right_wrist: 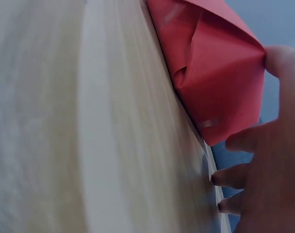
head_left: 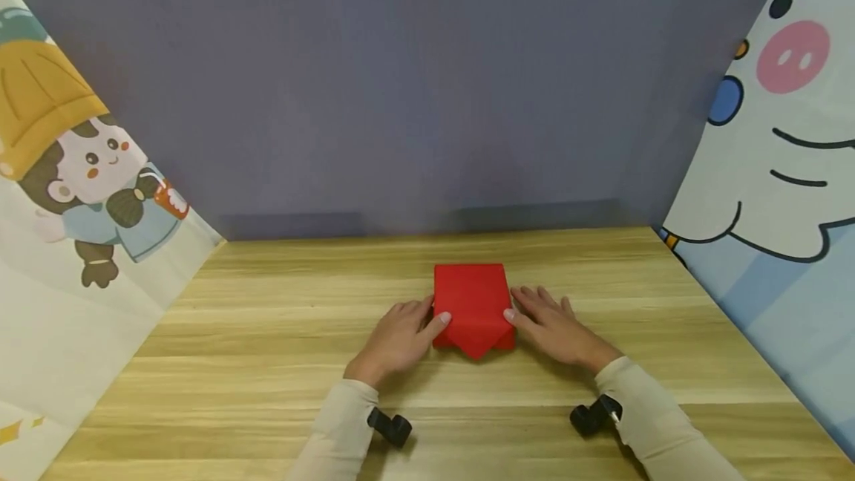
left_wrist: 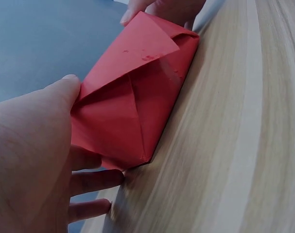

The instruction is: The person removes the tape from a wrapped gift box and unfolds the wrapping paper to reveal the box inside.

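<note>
A box wrapped in red paper (head_left: 470, 292) lies on the wooden table, a pointed flap hanging down its near side. My left hand (head_left: 399, 338) is at its left side, the thumb touching the near left corner and the fingers reaching along the side. On the other side my right hand (head_left: 557, 329) touches the near right corner with its thumb, its fingers fairly straight and spread. The left wrist view gives folded, overlapping layers on the red wrapping (left_wrist: 132, 92). Small shiny patches, perhaps tape, show on the paper (right_wrist: 220, 82) in the right wrist view.
The wooden tabletop (head_left: 267, 362) spreads around the box and ends at a grey back panel (head_left: 414, 95). Printed cartoon panels stand left (head_left: 100, 191) and right (head_left: 768, 191). Dark wrist cameras (head_left: 390, 427) sit on both sleeves.
</note>
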The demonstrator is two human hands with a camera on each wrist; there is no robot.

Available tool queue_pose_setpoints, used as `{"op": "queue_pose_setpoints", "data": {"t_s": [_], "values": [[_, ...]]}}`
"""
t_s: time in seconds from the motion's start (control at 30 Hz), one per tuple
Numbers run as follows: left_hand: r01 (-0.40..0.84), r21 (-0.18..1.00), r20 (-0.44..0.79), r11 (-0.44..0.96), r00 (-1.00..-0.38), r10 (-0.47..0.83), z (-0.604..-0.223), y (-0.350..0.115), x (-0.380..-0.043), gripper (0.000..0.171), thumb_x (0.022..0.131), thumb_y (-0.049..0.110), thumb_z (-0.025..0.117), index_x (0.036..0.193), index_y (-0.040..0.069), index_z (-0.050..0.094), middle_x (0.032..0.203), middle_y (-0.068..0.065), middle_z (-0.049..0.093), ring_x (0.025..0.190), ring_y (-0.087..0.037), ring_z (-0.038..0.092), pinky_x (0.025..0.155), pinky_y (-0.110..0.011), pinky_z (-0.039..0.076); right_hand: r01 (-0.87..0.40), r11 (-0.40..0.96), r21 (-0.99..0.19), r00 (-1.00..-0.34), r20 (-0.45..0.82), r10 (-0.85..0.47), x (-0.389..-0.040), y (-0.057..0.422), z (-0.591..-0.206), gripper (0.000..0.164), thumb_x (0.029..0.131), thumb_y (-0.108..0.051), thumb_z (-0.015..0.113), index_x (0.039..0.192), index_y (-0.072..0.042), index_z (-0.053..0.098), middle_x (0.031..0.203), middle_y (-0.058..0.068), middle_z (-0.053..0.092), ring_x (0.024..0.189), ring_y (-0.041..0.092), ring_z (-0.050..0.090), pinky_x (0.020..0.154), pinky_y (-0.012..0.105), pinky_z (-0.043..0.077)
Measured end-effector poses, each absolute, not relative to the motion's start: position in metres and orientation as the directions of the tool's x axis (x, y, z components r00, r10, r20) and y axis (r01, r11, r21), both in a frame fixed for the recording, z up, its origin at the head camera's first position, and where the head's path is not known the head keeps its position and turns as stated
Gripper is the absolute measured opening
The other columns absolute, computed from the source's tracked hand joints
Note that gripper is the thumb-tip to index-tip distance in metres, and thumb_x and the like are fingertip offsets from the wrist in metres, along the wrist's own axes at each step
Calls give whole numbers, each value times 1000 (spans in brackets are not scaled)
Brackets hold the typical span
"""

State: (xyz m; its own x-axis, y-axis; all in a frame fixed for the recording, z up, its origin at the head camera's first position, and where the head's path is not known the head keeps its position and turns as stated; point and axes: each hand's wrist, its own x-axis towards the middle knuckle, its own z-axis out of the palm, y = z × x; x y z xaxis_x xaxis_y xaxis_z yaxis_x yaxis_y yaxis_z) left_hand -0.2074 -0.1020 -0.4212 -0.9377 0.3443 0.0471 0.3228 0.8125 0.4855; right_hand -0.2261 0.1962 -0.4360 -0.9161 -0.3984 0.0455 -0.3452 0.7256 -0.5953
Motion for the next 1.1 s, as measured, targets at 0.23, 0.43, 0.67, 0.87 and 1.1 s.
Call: {"op": "queue_pose_setpoints", "data": {"t_s": [0.23,0.43,0.67,0.87,1.1], "values": [[323,480,49,816,-938,342,-424,-101,-206,77,102,66,27,155,11,39,149,-8,49,139,-33,40,114,-49,29,-337,727,-598,-921,49,-387,-224,195,-438,68,105,-54,39,151,-5,43,158,24,31,147,50,13,110,72,-2],[297,479,37,826,-947,319,-424,-101,-207,78,101,68,26,155,13,39,149,-8,49,139,-34,38,113,-55,26,-326,715,-619,-923,44,-383,-224,193,-438,68,105,-55,39,148,-3,47,158,24,31,147,50,12,110,72,-3],[319,453,42,833,-941,337,-424,-104,-207,83,95,69,46,156,12,37,147,-9,49,135,-34,40,111,-57,29,-323,718,-616,-924,41,-381,-225,191,-437,70,104,-57,39,148,-3,49,158,23,32,147,50,13,110,72,-2],[389,430,174,814,-921,348,-426,-100,-209,79,90,65,61,149,14,48,132,-7,63,120,-30,56,103,-51,41,-331,690,-644,-923,67,-380,-227,189,-437,73,102,-59,43,151,-5,44,155,18,40,147,46,18,112,70,0],[426,472,238,772,-905,353,-432,-98,-214,64,84,59,73,131,17,63,107,5,71,97,-15,66,88,-36,52,-319,674,-666,-925,64,-375,-225,187,-437,73,102,-56,46,151,-3,42,153,21,41,147,42,22,114,67,2]]}}
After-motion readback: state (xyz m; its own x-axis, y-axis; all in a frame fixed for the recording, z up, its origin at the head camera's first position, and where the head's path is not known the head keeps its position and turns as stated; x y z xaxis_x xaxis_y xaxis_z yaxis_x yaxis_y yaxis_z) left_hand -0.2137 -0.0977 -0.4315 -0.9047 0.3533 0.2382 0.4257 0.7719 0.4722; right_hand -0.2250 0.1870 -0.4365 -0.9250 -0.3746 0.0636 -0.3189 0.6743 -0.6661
